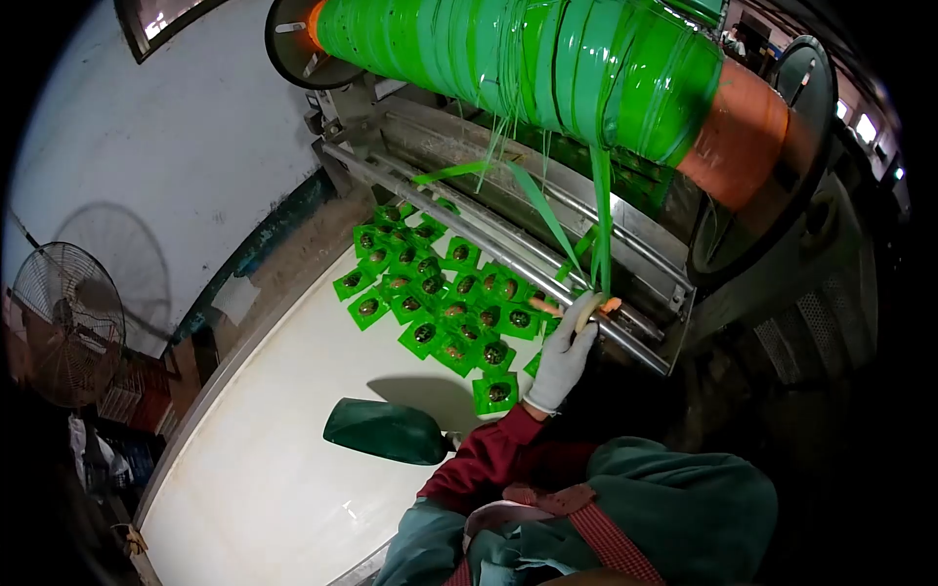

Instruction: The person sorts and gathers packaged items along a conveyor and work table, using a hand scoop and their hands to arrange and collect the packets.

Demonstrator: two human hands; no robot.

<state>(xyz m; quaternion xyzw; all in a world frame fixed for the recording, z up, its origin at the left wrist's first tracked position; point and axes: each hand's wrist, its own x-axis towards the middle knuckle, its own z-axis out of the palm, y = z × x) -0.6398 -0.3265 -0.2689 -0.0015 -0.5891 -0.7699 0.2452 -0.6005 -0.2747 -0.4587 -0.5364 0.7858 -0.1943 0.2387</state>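
My left hand [561, 367], in a pale glove with a maroon sleeve, reaches to the metal rods [469, 230] of a machine. Its fingers are curled at the lower end of a hanging green plastic strip [601, 225] and seem closed on it. Small orange bits show beside the fingertips, but I cannot make out what they are. Left of the hand, many green film squares [424, 333], each with a dark roundish lump, lie on a white surface [254, 469]. My right hand is hidden; its sleeve [684, 488] passes behind my left forearm.
A large roll wrapped in green film [508, 68] hangs above the rods, its end orange, between dark discs. A dark green scoop-shaped piece [386, 432] juts over the white surface beside my left sleeve. A wire-caged fan [66, 308] stands at the left wall.
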